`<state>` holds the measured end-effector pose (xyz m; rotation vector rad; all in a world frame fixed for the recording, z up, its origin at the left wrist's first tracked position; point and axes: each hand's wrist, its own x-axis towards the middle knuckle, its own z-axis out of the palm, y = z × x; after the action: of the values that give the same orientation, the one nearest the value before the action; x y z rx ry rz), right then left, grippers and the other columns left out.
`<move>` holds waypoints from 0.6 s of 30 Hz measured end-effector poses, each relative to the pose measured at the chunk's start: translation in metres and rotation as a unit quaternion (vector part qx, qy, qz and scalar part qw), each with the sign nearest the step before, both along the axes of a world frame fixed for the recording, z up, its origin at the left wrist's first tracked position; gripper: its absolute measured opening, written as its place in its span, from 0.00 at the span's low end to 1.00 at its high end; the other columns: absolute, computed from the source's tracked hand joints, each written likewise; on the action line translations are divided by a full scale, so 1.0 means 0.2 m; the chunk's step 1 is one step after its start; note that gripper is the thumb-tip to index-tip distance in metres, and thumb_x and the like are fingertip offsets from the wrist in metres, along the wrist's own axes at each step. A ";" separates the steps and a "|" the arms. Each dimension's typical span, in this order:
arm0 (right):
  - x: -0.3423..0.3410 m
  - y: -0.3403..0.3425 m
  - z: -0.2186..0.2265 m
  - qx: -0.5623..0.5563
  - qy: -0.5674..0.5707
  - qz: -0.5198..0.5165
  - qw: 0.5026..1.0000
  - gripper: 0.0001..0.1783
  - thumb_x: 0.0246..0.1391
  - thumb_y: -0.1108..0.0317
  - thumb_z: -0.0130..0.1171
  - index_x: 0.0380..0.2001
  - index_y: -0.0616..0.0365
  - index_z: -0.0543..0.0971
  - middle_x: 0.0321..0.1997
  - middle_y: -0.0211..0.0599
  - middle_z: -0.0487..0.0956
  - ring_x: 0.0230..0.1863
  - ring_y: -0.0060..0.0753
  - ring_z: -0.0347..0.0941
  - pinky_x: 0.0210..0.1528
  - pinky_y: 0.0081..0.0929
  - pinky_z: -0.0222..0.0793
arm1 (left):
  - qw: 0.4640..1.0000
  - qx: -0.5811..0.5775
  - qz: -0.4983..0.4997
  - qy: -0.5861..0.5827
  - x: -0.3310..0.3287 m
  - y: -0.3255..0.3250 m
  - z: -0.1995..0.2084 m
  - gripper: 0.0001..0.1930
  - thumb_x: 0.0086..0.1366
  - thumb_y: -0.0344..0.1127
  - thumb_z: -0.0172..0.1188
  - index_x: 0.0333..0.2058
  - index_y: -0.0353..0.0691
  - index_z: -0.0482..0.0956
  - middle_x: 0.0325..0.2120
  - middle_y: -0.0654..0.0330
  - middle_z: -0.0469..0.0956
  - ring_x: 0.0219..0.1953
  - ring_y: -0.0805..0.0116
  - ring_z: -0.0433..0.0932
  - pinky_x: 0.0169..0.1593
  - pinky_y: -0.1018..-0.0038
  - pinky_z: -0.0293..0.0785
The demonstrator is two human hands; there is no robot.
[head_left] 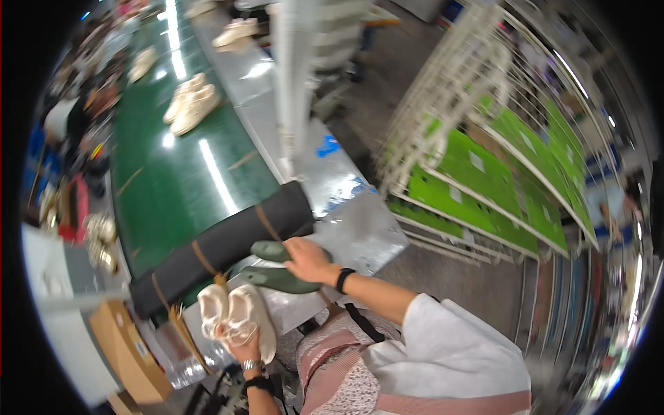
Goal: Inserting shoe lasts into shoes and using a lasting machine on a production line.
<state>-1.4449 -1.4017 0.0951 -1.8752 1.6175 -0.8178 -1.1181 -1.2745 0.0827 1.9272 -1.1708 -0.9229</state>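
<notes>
A pair of cream lace-up shoes (259,318) is in my left hand (245,346), whose fingers wrap round them near the laces. My right hand (309,260) is closed on two dark green foot-shaped pieces (280,279), which look like shoe lasts. They lie one beside the other over the metal table's corner, just right of the shoes. The palm side of my right hand is hidden. Directly beyond both hands runs a black roll (232,235), tied with brown cords, across the end of the green conveyor belt (149,221).
More cream shoes (192,104) sit on the belt, farther away. A metal side table (363,232) borders it, with a pale upright post (294,90). White wire racks with green boards (477,162) stand to the right. At the lower left is a cardboard box (128,349).
</notes>
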 end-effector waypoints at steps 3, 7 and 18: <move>0.15 0.02 0.18 -0.040 0.034 0.052 0.997 0.41 0.41 0.51 0.69 0.55 0.63 0.68 0.57 0.52 0.69 0.62 0.56 0.62 0.63 0.50 0.57 | 0.993 -0.041 -0.025 -0.113 0.09 -0.03 0.11 0.64 0.34 0.34 0.81 0.68 0.35 0.47 0.60 0.45 0.65 0.58 0.55 0.69 0.60 0.65 0.67; 0.26 0.01 0.19 0.017 0.129 0.052 0.990 0.47 0.34 0.51 0.73 0.56 0.64 0.67 0.60 0.49 0.68 0.64 0.59 0.59 0.67 0.54 0.51 | 0.989 0.048 -0.092 -0.102 0.19 -0.15 0.17 0.57 0.37 0.36 0.80 0.66 0.29 0.57 0.58 0.44 0.70 0.57 0.52 0.71 0.59 0.64 0.68; 0.24 0.23 0.07 -0.048 0.197 0.252 0.946 0.30 0.27 0.62 0.72 0.41 0.49 0.76 0.48 0.28 0.75 0.58 0.40 0.66 0.61 0.46 0.57 | 0.735 -0.303 -0.439 -0.419 0.60 -0.51 0.51 0.43 0.59 0.51 0.66 0.67 0.39 0.58 0.62 0.45 0.67 0.66 0.56 0.62 0.67 0.66 0.61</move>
<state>-1.3975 -1.3547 0.1086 -2.4919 1.2167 -0.3169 -0.9986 -1.3770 0.1847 1.1354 -2.6373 0.1026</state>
